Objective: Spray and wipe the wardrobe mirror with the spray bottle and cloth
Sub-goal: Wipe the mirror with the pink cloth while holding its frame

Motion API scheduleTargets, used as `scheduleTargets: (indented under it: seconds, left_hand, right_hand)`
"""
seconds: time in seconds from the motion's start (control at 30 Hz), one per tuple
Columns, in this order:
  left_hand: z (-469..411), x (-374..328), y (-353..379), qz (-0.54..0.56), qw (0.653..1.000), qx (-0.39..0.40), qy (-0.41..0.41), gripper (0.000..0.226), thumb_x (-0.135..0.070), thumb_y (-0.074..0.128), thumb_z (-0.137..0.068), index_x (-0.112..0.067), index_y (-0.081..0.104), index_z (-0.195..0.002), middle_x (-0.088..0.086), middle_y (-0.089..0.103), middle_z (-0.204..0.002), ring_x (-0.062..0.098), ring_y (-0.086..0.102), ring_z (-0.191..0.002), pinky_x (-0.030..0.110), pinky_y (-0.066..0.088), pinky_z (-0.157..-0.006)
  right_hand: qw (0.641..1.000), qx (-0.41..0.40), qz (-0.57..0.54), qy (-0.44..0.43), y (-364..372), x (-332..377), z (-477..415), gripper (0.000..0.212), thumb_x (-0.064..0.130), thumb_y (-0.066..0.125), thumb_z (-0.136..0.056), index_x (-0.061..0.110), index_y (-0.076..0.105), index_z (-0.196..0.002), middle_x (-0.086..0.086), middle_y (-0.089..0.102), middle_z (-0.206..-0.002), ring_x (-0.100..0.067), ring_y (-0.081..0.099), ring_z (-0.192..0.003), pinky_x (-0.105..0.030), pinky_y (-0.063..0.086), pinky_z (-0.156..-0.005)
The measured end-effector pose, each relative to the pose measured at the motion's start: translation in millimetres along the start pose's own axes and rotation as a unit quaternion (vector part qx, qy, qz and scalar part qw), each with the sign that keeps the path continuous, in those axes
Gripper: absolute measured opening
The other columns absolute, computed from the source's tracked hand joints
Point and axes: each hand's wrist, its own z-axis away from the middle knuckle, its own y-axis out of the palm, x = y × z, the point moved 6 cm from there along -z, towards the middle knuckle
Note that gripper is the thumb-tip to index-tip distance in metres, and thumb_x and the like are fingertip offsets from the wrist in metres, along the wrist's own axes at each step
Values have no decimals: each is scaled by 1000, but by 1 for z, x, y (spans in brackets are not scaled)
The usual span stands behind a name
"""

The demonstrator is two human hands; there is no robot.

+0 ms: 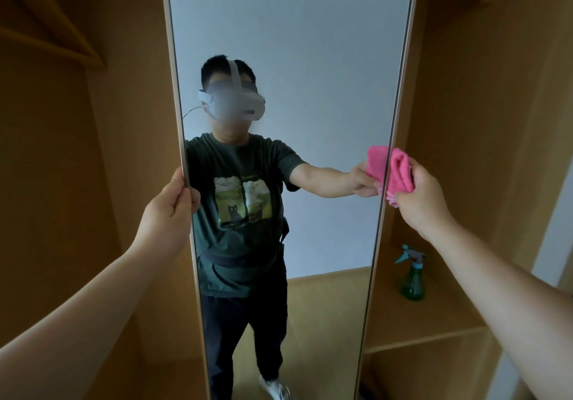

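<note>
My left hand [169, 204] was curled round the left edge of the wardrobe mirror [310, 58], thumb on the front of the pale frame, steadying the tall narrow panel. My right hand [424, 195] gripped the pink cloth [400, 171], bunched into a thick wad and pressed against the mirror's right edge. The spray bottle [412, 275] stood upright on the wooden shelf [449, 316] behind the mirror, low on the right, well apart from both hands.

The main risk, as I judged it, was the panel itself: it looked like a door or swinging leaf, and a hard push with the cloth at its edge could have swung it against my left grip or pinched those fingers at the frame. Wiping only along the rim could also have left the middle of the glass untouched, and a folded wad tends to smear wet spray, not lift it. My thumb on the front could have left prints near the border.

The glass was smooth, flat and hard, faintly hazy. The cloth looked soft, fluffy and absorbent, with a ribbed fringe showing below my fingers. The bottle was translucent green plastic, bulbous at the base, with a teal trigger head. The surrounding wardrobe was matte, light wood.
</note>
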Motion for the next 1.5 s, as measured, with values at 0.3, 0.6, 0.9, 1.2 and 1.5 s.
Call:
scheduleTargets:
  seconds: [0.3, 0.6, 0.9, 1.2, 1.5]
  left_hand:
    - [19, 25, 4, -27, 997, 17, -74, 45, -28, 37, -102, -40, 32, -145, -17, 63, -123, -7, 58, -109, 22, 45, -91]
    - [35, 25, 11, -29, 995, 39, -82, 29, -26, 34, -103, -24, 55, -124, -7, 66, -99, 10, 62, -100, 23, 43, -88]
    - [53, 29, 16, -60, 991, 41, -108, 38, -22, 33, -104, -9, 44, -138, 8, 58, -132, 24, 50, -127, 42, 37, -111]
    - [80, 56, 23, -75, 984, 44, -156, 45, -25, 37, -104, -24, 35, -149, -1, 48, -146, 18, 44, -132, 37, 36, -110]
    - [118, 80, 30, -100, 968, 72, -220, 46, -27, 37, -103, -25, 34, -149, 5, 51, -142, 26, 51, -126, 49, 42, -106]
  right_hand:
    - [999, 14, 7, 37, 12, -25, 24, 62, 6, 59, -92, 29, 39, -145, 8, 55, -117, -17, 58, -108, -32, 54, -86]
    - [996, 40, 2, 85, 20, -51, 42, 62, 2, 57, -92, 27, 39, -146, -4, 57, -128, -25, 59, -113, -43, 56, -89]
    - [992, 53, 10, 110, 34, -72, 60, 63, 2, 55, -94, 27, 36, -148, -5, 54, -136, -27, 54, -123, -52, 51, -97]
    - [988, 66, 29, 138, 43, -93, 79, 55, 5, 58, -94, 21, 42, -144, -5, 59, -129, -26, 58, -118, -52, 51, -97]
    - [984, 86, 30, 151, 51, -109, 96, 56, 3, 57, -93, 19, 41, -144, -8, 58, -131, -29, 58, -119, -53, 52, -95]
